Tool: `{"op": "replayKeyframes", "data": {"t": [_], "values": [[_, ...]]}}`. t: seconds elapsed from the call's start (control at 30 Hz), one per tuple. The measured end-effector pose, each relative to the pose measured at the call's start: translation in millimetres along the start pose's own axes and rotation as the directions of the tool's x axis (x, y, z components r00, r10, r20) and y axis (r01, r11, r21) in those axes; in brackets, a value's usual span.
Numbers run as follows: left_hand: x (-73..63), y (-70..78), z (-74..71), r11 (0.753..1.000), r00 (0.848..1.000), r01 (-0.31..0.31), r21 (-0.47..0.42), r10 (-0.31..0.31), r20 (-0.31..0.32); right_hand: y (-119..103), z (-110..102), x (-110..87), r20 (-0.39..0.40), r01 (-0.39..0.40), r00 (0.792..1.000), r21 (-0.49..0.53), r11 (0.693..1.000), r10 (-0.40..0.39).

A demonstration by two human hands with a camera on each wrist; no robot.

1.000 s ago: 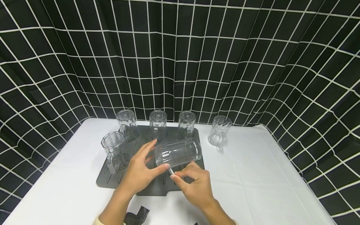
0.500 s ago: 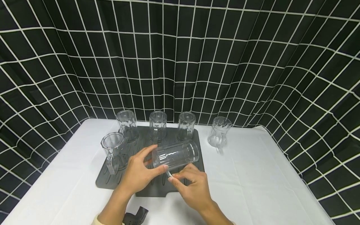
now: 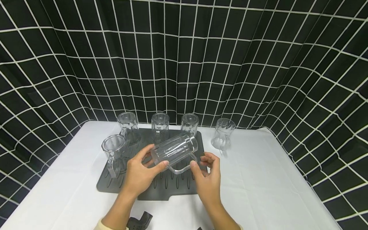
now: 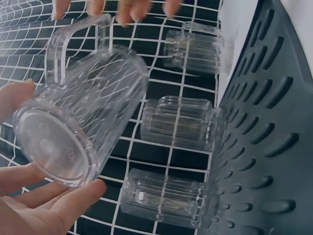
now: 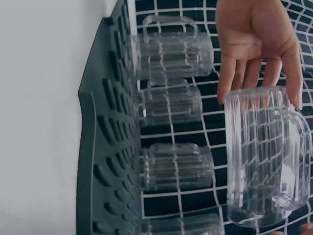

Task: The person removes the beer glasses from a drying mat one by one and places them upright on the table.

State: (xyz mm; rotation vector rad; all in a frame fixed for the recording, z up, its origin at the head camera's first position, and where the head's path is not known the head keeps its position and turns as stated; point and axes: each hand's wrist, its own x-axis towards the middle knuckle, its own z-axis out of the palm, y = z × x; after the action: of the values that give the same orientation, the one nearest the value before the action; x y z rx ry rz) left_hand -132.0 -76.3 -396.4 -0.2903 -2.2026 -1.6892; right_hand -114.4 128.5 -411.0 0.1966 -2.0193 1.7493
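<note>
A clear mug (image 3: 172, 150) lies tilted in the air above the dark drying mat (image 3: 155, 193), base toward the left and mouth toward the right. My left hand (image 3: 139, 175) grips it round the base between thumb and fingers; the left wrist view shows the round mug base (image 4: 51, 142) facing the camera. The mug's handle (image 3: 179, 171) points down toward me. Beside the handle and mouth is my right hand (image 3: 210, 179), fingers spread and only loosely bent. Its thumb tip is by the handle; whether it touches I cannot tell.
Several clear mugs stand bottom-up on the mat, including a back-middle mug (image 3: 160, 124) and a front-left mug (image 3: 115, 150). Right of the mat, another mug (image 3: 223, 134) stands mouth-up on the white tablecloth (image 3: 258, 179). A black object (image 3: 141, 220) lies near the front. Behind hangs a gridded black curtain (image 3: 201, 64).
My right hand has let go of the handle and moved right, fingers spreading. The mug has turned in my left hand, bringing its whole handle into sight, and its mouth end has risen a little.
</note>
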Motion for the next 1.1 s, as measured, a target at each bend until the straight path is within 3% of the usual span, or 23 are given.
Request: {"op": "replayKeyframes", "data": {"t": [0.1, 0.2, 0.33, 0.47, 0.63, 0.8, 1.1], "values": [[-1.1, -2.2, 2.8, 0.999, 0.999, -0.025, -0.024, 0.024, -0.036, 0.1, 1.4, 1.3, 0.074, -0.196, 0.979, 0.065, 0.979, 0.191], [-2.4, -4.1, 6.7, 0.998, 0.997, -0.044, -0.042, 0.042, -0.058, 0.7, 3.3, 0.4, 0.149, -0.262, 0.958, 0.096, 0.96, 0.246], [-3.9, -5.8, 10.7, 0.996, 0.999, -0.033, -0.08, 0.03, -0.039, -0.9, 4.1, -1.4, 0.179, -0.245, 0.959, 0.137, 0.96, 0.22], [-3.8, -7.3, 12.6, 0.99, 0.998, 0.031, -0.141, -0.024, 0.051, -2.3, 0.1, 0.2, 0.176, -0.208, 0.969, 0.198, 0.958, 0.174], [-3.2, -9.0, 16.4, 0.986, 0.983, 0.101, -0.131, -0.079, 0.163, -4.1, -6.3, 3.0, 0.182, -0.148, 0.978, 0.27, 0.951, 0.101], [-4.4, -11.5, 21.0, 0.992, 0.975, 0.107, -0.066, -0.092, 0.205, -7.6, -8.3, 3.1, 0.216, -0.145, 0.974, 0.337, 0.93, 0.073], [-6.9, -16.3, 26.4, 0.997, 0.972, 0.073, -0.027, -0.065, 0.228, -18.5, -5.3, 1.3, 0.276, -0.237, 0.954, 0.444, 0.864, 0.119]]}}
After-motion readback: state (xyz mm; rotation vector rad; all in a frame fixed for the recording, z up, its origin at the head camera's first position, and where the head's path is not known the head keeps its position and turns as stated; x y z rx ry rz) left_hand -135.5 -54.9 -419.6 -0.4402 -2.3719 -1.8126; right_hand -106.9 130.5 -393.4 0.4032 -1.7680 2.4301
